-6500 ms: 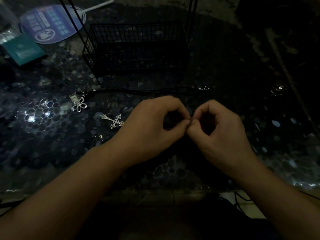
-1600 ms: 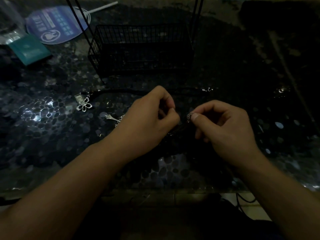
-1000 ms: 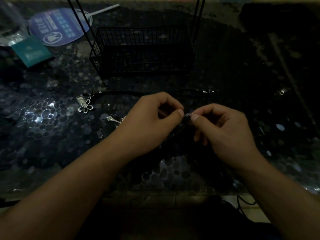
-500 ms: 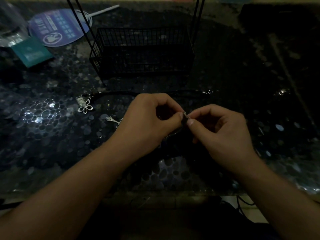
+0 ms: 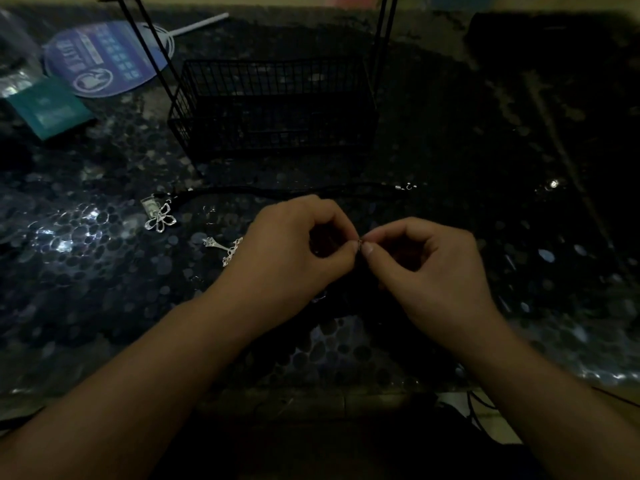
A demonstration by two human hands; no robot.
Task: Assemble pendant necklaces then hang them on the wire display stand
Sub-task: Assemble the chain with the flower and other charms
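My left hand (image 5: 294, 251) and my right hand (image 5: 429, 268) meet fingertip to fingertip over the dark pebble-patterned table, both pinching a tiny silver clasp (image 5: 359, 241) of a black cord that is mostly lost in the dark. A silver cross pendant (image 5: 227, 249) lies just left of my left hand. A silver flower pendant (image 5: 161, 218) sits farther left on another black cord (image 5: 294, 190) stretched across the table. The black wire display stand (image 5: 273, 105) with its basket stands behind.
A blue round fan (image 5: 97, 57) and a teal packet (image 5: 48, 110) lie at the back left. The stand's thin uprights (image 5: 384, 46) rise out of view. The cord's silver end (image 5: 405, 186) glints right of centre. The table's front edge (image 5: 311, 396) runs under my forearms.
Over the last seconds my hands drew apart a little, then came back together at the clasp. In the last half second they barely moved.
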